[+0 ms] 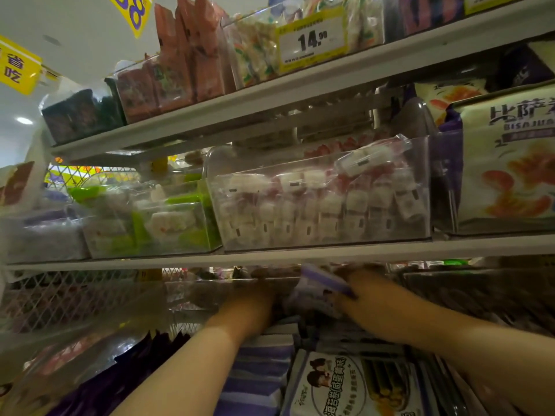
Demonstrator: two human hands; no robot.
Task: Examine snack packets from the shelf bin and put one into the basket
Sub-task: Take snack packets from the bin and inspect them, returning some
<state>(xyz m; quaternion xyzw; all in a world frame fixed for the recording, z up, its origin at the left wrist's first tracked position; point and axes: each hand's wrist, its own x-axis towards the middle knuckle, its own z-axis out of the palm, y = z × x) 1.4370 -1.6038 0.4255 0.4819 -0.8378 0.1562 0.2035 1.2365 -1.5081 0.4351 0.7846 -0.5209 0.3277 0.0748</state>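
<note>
White packet [330, 385] near; R hand [359, 280] w/ purple packet [326, 282] under shelf edge [270, 256]

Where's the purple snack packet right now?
Lower centre of the head view: the purple packet is held at the right hand, just right of the left hand, beneath the shelf carrying the clear bin.

Head camera, close, upward toward shelves [300, 255]

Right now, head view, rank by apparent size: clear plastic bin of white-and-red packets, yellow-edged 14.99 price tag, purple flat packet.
1. clear plastic bin
2. yellow-edged 14.99 price tag
3. purple flat packet; blurred and partly under the right hand, so 2 versus 3 is unsure.
</note>
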